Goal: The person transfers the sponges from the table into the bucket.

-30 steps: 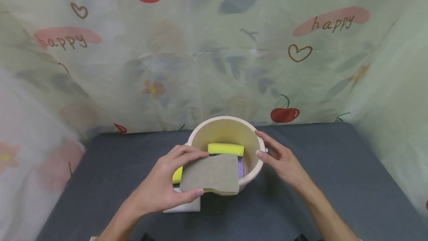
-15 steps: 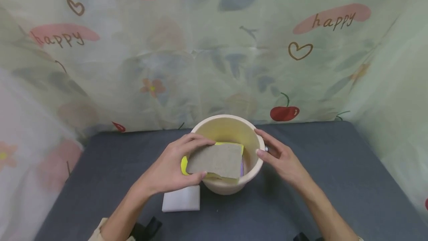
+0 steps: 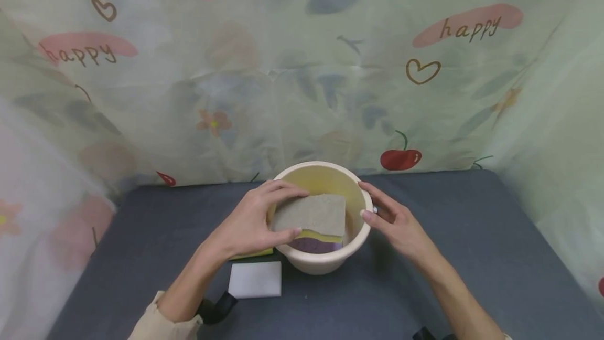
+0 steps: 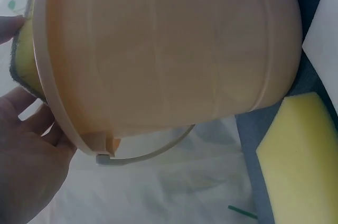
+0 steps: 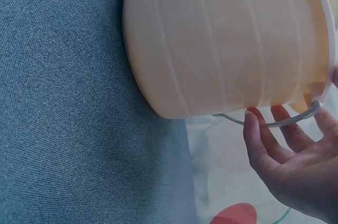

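Note:
My left hand (image 3: 257, 214) pinches a sponge (image 3: 312, 213) with a grey top face and a yellow foam edge, thumb on the near side and fingers on the far side. It sits tilted inside the mouth of a cream bucket (image 3: 317, 265). Below it, a purple piece (image 3: 315, 245) shows inside the bucket. In the left wrist view, the sponge's yellow foam (image 4: 26, 57) sticks out past the rim. My right hand (image 3: 401, 227) grips the bucket's right rim, and in the right wrist view its fingers (image 5: 259, 134) lie along the outer wall near the handle (image 5: 296, 120).
On the dark tabletop (image 3: 358, 303), a white block (image 3: 255, 279) lies left of the bucket. Behind it is a yellow sponge (image 3: 255, 254), partly covered by my left hand. A patterned curtain (image 3: 302, 98) hangs along the table's back edge.
My left hand has carried the sponge forward and right, from the bucket's near rim into its mouth. A yellow sponge seen earlier inside is now hidden. My right hand stays on the rim.

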`<state>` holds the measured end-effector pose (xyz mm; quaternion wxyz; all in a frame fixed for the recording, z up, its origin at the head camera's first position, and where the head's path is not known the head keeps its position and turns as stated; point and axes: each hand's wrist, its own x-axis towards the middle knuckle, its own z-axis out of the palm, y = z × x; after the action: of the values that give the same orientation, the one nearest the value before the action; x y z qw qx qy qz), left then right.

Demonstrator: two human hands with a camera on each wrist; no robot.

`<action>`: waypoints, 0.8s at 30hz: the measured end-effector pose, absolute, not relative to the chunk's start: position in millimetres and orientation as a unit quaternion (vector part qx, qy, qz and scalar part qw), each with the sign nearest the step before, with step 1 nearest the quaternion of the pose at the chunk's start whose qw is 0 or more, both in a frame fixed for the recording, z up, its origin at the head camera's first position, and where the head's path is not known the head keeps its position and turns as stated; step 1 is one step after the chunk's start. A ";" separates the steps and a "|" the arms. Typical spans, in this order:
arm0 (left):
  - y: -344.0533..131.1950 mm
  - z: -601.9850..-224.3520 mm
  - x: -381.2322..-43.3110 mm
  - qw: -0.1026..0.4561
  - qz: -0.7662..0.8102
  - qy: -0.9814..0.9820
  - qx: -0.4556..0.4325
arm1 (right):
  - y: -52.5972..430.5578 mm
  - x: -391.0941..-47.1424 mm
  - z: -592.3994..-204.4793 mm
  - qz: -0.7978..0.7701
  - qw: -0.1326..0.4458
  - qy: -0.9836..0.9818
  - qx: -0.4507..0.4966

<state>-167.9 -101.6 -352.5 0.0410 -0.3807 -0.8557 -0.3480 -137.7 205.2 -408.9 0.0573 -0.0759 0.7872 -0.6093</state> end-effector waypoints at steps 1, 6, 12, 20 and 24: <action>-101.4 -352.8 -168.7 0.042 -0.349 -0.855 -0.382 | 205.2 -137.9 -409.1 -0.609 0.057 0.787 -0.076; -99.5 -354.5 -172.4 0.034 -0.351 -0.856 -0.379 | 205.7 -138.1 -410.2 -0.610 0.052 0.786 -0.080; -98.1 -356.8 -175.2 -0.003 -0.347 -0.865 -0.364 | 205.4 -136.8 -410.5 -0.616 0.055 0.781 -0.085; -96.1 -356.8 -176.6 -0.022 -0.335 -0.866 -0.370 | 205.0 -135.9 -407.8 -0.609 0.063 0.786 -0.084; -95.3 -357.9 -175.7 -0.021 -0.329 -0.869 -0.368 | 203.6 -136.4 -407.4 -0.607 0.065 0.788 -0.080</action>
<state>-175.7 -95.3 -357.9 -0.0211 -0.3682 -0.8694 -0.3288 -136.4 203.6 -407.4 0.0646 -0.0799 0.7882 -0.6068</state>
